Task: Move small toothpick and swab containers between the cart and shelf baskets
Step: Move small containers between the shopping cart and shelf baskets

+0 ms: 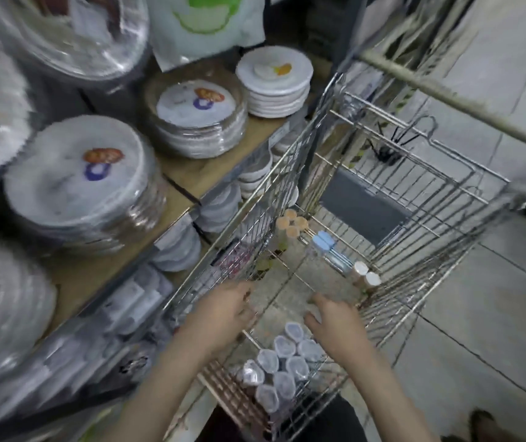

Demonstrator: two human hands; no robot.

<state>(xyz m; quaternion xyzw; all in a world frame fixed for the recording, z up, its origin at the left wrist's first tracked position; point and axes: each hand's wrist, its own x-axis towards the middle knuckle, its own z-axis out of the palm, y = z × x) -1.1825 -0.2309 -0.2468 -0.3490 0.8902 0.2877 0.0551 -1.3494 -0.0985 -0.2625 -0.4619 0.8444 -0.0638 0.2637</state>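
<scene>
Inside the cart point(382, 199), both hands reach down: left hand point(223, 309) near the shelf-side wire wall, right hand point(335, 320) mid-basket, fingers loose and spread, nothing held, though motion blur softens detail. Clear-lidded tubs point(282, 366) cluster just below the right hand; orange-capped tubes point(292, 222), blue-capped ones point(325, 242) and white-capped ones point(366, 275) sit further in. Wrapped plate stacks point(76, 183) fill the shelf point(198, 173) to the left.
</scene>
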